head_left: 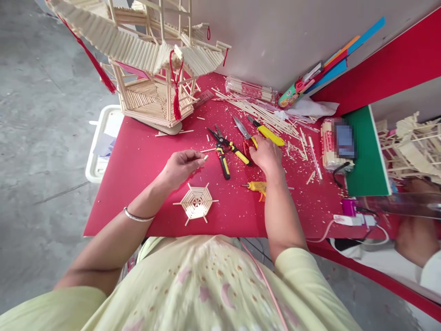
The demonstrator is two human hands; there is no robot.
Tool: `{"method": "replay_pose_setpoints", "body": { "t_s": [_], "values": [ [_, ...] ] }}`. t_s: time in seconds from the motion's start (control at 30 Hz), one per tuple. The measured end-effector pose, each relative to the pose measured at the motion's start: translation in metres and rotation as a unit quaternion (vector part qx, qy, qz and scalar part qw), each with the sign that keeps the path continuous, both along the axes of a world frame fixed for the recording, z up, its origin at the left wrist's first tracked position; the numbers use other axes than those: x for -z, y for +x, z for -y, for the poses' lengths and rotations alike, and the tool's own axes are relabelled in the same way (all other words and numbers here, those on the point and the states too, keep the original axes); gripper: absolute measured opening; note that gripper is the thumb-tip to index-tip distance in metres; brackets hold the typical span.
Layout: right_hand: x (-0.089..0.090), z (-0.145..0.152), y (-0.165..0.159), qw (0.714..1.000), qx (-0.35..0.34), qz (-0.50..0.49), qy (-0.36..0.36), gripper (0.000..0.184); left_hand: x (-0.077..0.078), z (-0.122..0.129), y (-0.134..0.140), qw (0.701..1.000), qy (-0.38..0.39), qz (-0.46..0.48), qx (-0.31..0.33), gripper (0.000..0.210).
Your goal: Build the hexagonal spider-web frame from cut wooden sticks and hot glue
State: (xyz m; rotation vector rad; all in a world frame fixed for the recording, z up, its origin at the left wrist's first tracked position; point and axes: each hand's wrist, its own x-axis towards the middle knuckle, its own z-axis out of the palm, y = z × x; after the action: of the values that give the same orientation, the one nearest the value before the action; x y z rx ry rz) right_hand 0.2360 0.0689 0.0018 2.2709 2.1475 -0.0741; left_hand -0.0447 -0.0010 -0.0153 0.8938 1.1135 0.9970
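My left hand (182, 166) is closed in a pinch on a short piece of wooden stick (206, 157), held just above the red tabletop. The fingers of my right hand (267, 154) are curled at the red and yellow handles of the scissors (243, 128), whose blades point away to the left. Between my hands lie black and yellow pliers (223, 162) with open jaws. A web-shaped hexagonal piece of sticks (197, 202) rests flat near the table's front edge. Partly behind my right forearm is a yellow glue gun (257, 186).
A stick-built pavilion (156, 99) with red tassels stands at the back left. A yellow utility knife (270, 134), loose sticks (262, 112) and shavings lie beyond my right hand. At right are a green board (368, 154), a power strip (349, 220) and another person's arm (416, 239).
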Motion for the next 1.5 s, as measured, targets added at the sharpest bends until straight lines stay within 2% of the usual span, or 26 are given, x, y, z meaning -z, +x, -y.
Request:
{"method": "replay_pose_setpoints", "body": {
  "t_s": [0.07,0.13,0.23,0.3,0.4,0.47,0.53,0.6,0.7,0.9,1.07,1.2,1.5],
  "values": [
    [0.001,-0.012,0.007,0.999,0.002,-0.001,-0.055,0.056,0.0,0.0,0.0,1.0,0.005,0.001,-0.004,0.044],
    [0.001,-0.023,0.012,0.997,-0.005,-0.003,-0.073,0.066,0.0,0.0,0.001,1.0,0.011,0.003,-0.01,0.042],
    [-0.005,-0.031,0.015,0.998,0.004,0.003,-0.07,0.077,-0.001,0.001,0.002,0.999,0.023,0.013,-0.017,0.039],
    [-0.013,-0.026,0.015,0.999,0.025,0.005,-0.042,0.075,-0.001,0.002,0.002,0.999,0.032,0.024,-0.023,0.038],
    [-0.025,0.002,0.009,0.998,0.006,-0.023,0.05,0.071,0.0,0.004,0.003,0.997,0.049,0.035,-0.037,0.036],
    [-0.028,0.036,-0.001,0.991,-0.041,-0.075,0.102,0.078,0.001,0.005,0.003,0.996,0.059,0.036,-0.047,0.036],
    [-0.024,0.073,-0.017,0.976,-0.072,-0.151,0.139,0.074,0.003,0.006,0.005,0.996,0.063,0.037,-0.06,0.036],
    [-0.017,0.106,-0.037,0.959,-0.102,-0.217,0.15,0.065,0.004,0.007,0.006,0.995,0.065,0.037,-0.069,0.035],
    [-0.006,0.133,-0.065,0.957,-0.125,-0.234,0.114,0.057,0.003,0.01,0.01,0.995,0.071,0.032,-0.066,0.035],
    [-0.002,0.13,-0.09,0.97,-0.134,-0.183,0.087,0.061,-0.003,0.01,0.012,0.993,0.091,0.021,-0.066,0.04],
    [-0.001,0.129,-0.095,0.972,-0.129,-0.179,0.086,0.06,0.001,0.011,0.01,0.991,0.101,-0.03,-0.079,0.042],
    [-0.001,0.131,-0.098,0.974,-0.124,-0.173,0.08,0.06,0.004,0.014,0.009,0.983,0.14,-0.077,-0.091,0.032],
    [0.005,0.132,-0.101,0.969,-0.126,-0.197,0.078,0.058,0.005,0.014,0.009,0.965,0.203,-0.11,-0.123,0.009]
  ]
}}
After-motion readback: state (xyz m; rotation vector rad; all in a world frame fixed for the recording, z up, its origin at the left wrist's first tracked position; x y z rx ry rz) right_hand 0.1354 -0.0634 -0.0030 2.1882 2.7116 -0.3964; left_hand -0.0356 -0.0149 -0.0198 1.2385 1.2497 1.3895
